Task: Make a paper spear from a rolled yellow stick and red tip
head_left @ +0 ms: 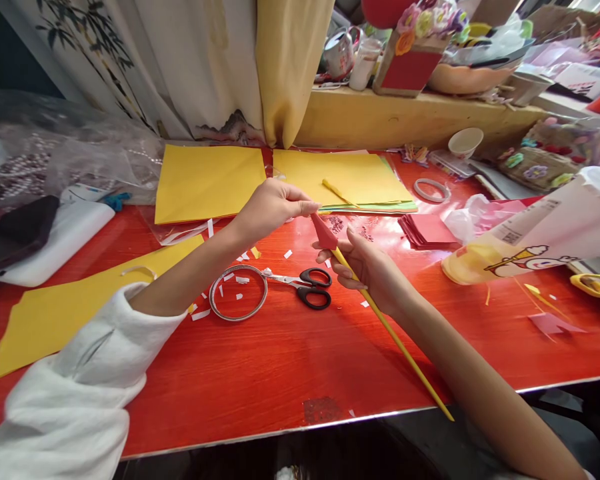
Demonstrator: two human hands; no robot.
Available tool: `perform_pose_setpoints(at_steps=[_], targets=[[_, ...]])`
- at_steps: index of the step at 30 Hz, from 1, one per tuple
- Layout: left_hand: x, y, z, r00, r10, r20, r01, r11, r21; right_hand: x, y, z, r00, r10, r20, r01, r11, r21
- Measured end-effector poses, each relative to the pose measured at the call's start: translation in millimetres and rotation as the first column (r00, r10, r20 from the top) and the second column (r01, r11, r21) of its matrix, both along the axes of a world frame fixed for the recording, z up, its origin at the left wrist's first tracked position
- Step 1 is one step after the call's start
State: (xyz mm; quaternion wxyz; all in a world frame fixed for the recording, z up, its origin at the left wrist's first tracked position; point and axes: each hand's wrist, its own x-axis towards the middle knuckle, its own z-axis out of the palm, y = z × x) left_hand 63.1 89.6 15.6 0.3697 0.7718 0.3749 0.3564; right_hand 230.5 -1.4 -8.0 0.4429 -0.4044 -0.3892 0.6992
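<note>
While you pinch: your left hand (270,208) closes its thumb and fingertips on the upper edge of the red paper piece (323,233), which sits at the tip of the yellow stick (390,328).
Right grip: your right hand (367,267) wraps shut around the stick just below the paper, and the rest of the stick runs back along your forearm toward the table edge.
Below the grip: the scissors (307,287) lie shut on the red table (280,373), their tips touching a tape ring (239,293), with white scraps scattered about.
Beyond the grip: yellow paper sheets (207,181) lie flat, well apart from both hands.
Risk, tearing: I judge that pulling your left pinch away from the stick could rip the thin paper.
Risk, slipping: with the stick held only near its top, the long free end could swing and twist the paper off the tip.
</note>
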Motion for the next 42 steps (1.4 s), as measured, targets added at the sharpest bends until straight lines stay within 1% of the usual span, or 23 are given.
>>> perform_pose_setpoints(at_steps=[6,10,15,20,25,27,31,37,39,42], targets=[[0.8,1.3,-3.0,0.999,0.001,0.052,0.003,0.997,-0.075,0.7,-0.3,0.3,1.0,-0.009,-0.013,0.008,1.0,-0.017],[1.1,0.9,-3.9,0.997,-0.004,0.073,0.011,0.995,-0.094,0.8,-1.1,0.7,1.0,-0.004,-0.009,0.004,1.0,-0.016],[2.1,0.2,-5.0,0.998,0.001,0.061,0.003,0.997,-0.072,0.5,-1.8,1.3,1.0,-0.006,0.003,0.006,1.0,0.006],[2.9,-0.7,-5.3,0.998,0.014,0.054,-0.01,0.997,-0.077,-0.4,-1.3,1.0,0.999,-0.018,0.03,0.017,1.0,0.024],[3.5,-2.4,-4.6,0.999,0.007,0.044,-0.007,1.0,-0.006,-0.3,-1.7,-0.1,0.997,-0.034,0.068,0.031,0.999,0.033],[3.6,-2.9,-5.5,0.998,0.012,0.061,-0.012,1.0,-0.005,0.1,-1.9,-0.6,0.998,-0.018,0.064,0.015,0.999,0.039],[3.8,-3.2,-8.9,0.995,0.022,0.096,-0.016,0.998,-0.062,1.0,-2.3,-1.3,0.998,0.003,0.058,-0.006,0.999,0.049],[3.7,-2.3,-7.2,0.998,0.031,0.058,-0.026,0.996,-0.087,2.2,-2.0,-0.7,0.997,-0.004,0.076,-0.001,0.998,0.056],[2.4,-0.9,-5.2,0.998,0.018,0.057,-0.011,0.992,-0.122,2.7,-1.7,-0.3,0.997,-0.009,0.075,0.005,0.998,0.055],[-0.4,1.8,-2.8,0.993,-0.007,0.116,0.027,0.984,-0.175,3.1,-1.5,0.4,0.997,-0.022,0.07,0.019,0.999,0.048]])
